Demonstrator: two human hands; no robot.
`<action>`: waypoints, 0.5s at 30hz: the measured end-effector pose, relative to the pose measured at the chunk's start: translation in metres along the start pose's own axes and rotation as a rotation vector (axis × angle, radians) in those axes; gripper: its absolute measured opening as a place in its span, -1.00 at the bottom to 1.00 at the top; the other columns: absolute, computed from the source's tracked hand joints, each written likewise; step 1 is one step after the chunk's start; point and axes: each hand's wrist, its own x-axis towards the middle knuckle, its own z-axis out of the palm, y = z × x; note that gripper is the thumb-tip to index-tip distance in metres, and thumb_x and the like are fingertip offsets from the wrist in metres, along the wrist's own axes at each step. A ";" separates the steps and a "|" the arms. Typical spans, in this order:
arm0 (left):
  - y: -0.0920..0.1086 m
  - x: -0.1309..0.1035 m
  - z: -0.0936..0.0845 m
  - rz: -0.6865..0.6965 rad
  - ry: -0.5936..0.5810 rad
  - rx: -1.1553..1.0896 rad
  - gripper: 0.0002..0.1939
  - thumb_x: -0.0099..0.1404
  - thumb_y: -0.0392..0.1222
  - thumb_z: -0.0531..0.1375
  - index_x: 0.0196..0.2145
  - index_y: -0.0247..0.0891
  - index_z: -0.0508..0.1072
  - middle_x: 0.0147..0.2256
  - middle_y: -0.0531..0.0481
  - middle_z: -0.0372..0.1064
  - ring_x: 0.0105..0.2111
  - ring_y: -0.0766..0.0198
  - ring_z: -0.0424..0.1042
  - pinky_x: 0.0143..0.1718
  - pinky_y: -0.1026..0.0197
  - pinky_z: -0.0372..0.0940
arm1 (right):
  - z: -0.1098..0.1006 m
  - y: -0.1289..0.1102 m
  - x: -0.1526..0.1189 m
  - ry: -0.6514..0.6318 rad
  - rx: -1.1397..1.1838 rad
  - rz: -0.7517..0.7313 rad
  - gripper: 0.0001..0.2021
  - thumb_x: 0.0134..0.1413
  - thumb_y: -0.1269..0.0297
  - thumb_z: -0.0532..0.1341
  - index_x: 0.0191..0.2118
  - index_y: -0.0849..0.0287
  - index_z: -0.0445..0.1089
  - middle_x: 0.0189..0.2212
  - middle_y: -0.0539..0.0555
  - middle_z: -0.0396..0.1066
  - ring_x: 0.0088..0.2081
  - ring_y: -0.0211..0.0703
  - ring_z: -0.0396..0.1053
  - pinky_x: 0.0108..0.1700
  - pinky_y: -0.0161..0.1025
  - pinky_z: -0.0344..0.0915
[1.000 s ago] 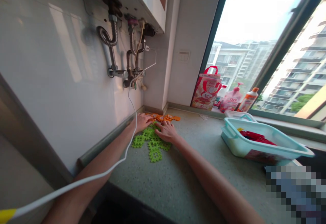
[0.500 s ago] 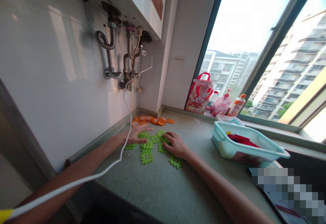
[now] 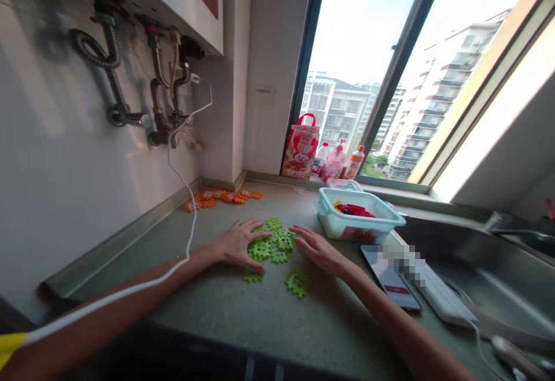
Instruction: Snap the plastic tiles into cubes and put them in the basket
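Observation:
Several green toothed plastic pieces [image 3: 261,249] lie gathered between my hands on the grey-green counter [image 3: 225,317]. My left hand [image 3: 243,244] rests against the left side of this pile, its fingers spread. On the pile's right, my right hand [image 3: 318,250] has its fingers stretched towards the pieces and grips nothing. One green piece [image 3: 297,283] lies apart, nearer the front edge. Orange pieces of a similar shape [image 3: 232,197] form a row near the back wall.
A light-blue tub [image 3: 362,214] with red and yellow pieces stands at right. Beside it are a phone [image 3: 392,280], a white power strip [image 3: 437,294] and a sink [image 3: 498,271]. A white cable [image 3: 192,219] crosses over my left forearm. Bottles [image 3: 333,163] and a bag [image 3: 300,152] stand by the window.
The view has turned right, bringing the sink and power strip into sight. The green pieces are bunched closer together, with my left hand at their side and my right hand off them.

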 end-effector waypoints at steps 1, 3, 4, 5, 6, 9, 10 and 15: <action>0.004 0.008 0.001 0.007 -0.012 -0.011 0.13 -0.02 0.54 0.36 0.42 0.20 0.17 0.48 -0.17 -0.06 0.45 -0.41 -0.09 0.36 -0.54 -0.17 | -0.005 0.003 -0.005 0.015 -0.026 0.000 -0.48 0.48 -0.06 0.01 0.36 0.04 0.31 0.37 0.17 0.26 0.37 0.09 0.23 0.42 0.13 0.11; 0.008 0.021 0.001 0.007 -0.044 -0.049 0.08 0.07 0.56 0.29 0.44 0.20 0.12 0.49 -0.16 -0.08 0.46 -0.39 -0.12 0.35 -0.55 -0.18 | -0.010 0.008 -0.010 0.029 -0.073 -0.013 -0.50 0.45 0.01 0.08 0.36 0.05 0.33 0.35 0.19 0.30 0.34 0.10 0.28 0.40 0.10 0.17; 0.008 0.026 -0.001 0.004 -0.049 -0.079 0.03 0.15 0.56 0.22 0.45 0.18 0.10 0.49 -0.15 -0.09 0.46 -0.36 -0.13 0.36 -0.53 -0.17 | -0.012 0.010 -0.011 0.026 -0.092 -0.028 -0.51 0.42 0.05 0.11 0.35 0.04 0.34 0.33 0.20 0.32 0.33 0.10 0.29 0.39 0.09 0.19; 0.006 0.030 -0.003 0.003 -0.040 -0.116 -0.04 0.24 0.55 0.14 0.46 0.16 0.09 0.49 -0.13 -0.09 0.47 -0.31 -0.12 0.38 -0.48 -0.14 | -0.013 0.011 -0.011 0.018 -0.108 -0.043 -0.51 0.39 0.09 0.15 0.35 0.04 0.35 0.33 0.20 0.32 0.32 0.10 0.30 0.38 0.09 0.20; 0.002 0.032 -0.006 0.004 -0.013 -0.156 -0.11 0.32 0.52 0.06 0.46 0.12 0.10 0.49 -0.12 -0.08 0.47 -0.25 -0.10 0.40 -0.40 -0.11 | -0.013 0.013 -0.011 0.009 -0.123 -0.057 -0.51 0.36 0.12 0.18 0.34 0.03 0.36 0.33 0.19 0.32 0.32 0.11 0.31 0.37 0.09 0.21; -0.020 0.033 -0.014 0.027 0.122 -0.230 -0.27 0.48 0.38 -0.08 0.40 -0.04 0.26 0.43 -0.10 0.10 0.42 -0.07 0.08 0.43 -0.15 -0.01 | -0.013 0.015 -0.010 -0.012 -0.162 -0.091 -0.52 0.29 0.17 0.24 0.29 0.01 0.41 0.33 0.18 0.33 0.31 0.12 0.31 0.36 0.10 0.22; -0.030 0.032 -0.016 0.024 0.157 -0.230 -0.32 0.51 0.32 -0.09 0.36 -0.08 0.33 0.39 -0.10 0.20 0.38 -0.02 0.18 0.41 -0.09 0.05 | -0.013 0.015 -0.010 -0.012 -0.172 -0.100 -0.54 0.27 0.17 0.26 0.26 0.00 0.44 0.32 0.17 0.34 0.30 0.12 0.32 0.35 0.10 0.23; -0.067 0.026 -0.018 0.030 0.165 -0.134 -0.57 0.49 -0.07 0.06 0.21 -0.10 0.49 0.20 -0.04 0.47 0.19 0.11 0.42 0.29 0.04 0.25 | -0.015 0.011 -0.008 0.003 -0.161 -0.139 -0.67 0.20 0.21 0.32 0.08 -0.01 0.56 0.15 0.13 0.51 0.24 0.09 0.38 0.30 0.04 0.28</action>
